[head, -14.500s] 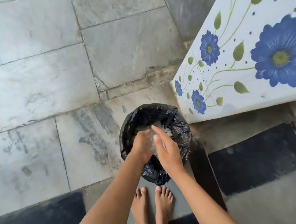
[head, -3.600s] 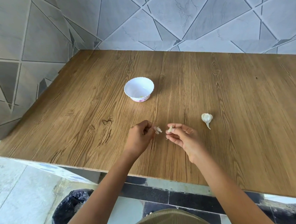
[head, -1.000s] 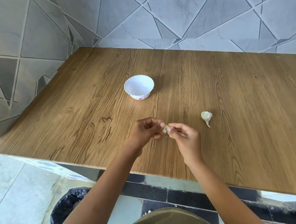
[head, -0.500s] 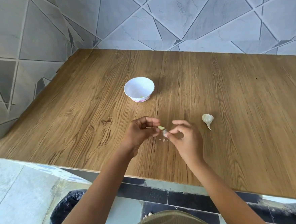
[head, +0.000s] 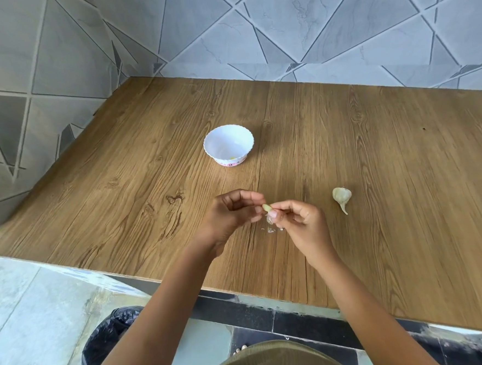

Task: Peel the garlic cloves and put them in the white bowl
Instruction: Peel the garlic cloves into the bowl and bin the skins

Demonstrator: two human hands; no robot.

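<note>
Head view: a black bin [head: 108,334] sits low on the floor. Over the wooden table [head: 120,190] the left hand [head: 230,211] pinches a small garlic clove [head: 266,207], lying sideways. The right hand [head: 302,220] pinches its loose skin [head: 270,216]. The white bowl [head: 228,144] waits farther back, a little left, nearer the left hand. A garlic bulb [head: 341,196] lies right. Grey tiles stand behind.

Single head-worn view, angled forward and down, wooden table [head: 347,175] close below, tiled wall [head: 308,21] beyond
</note>
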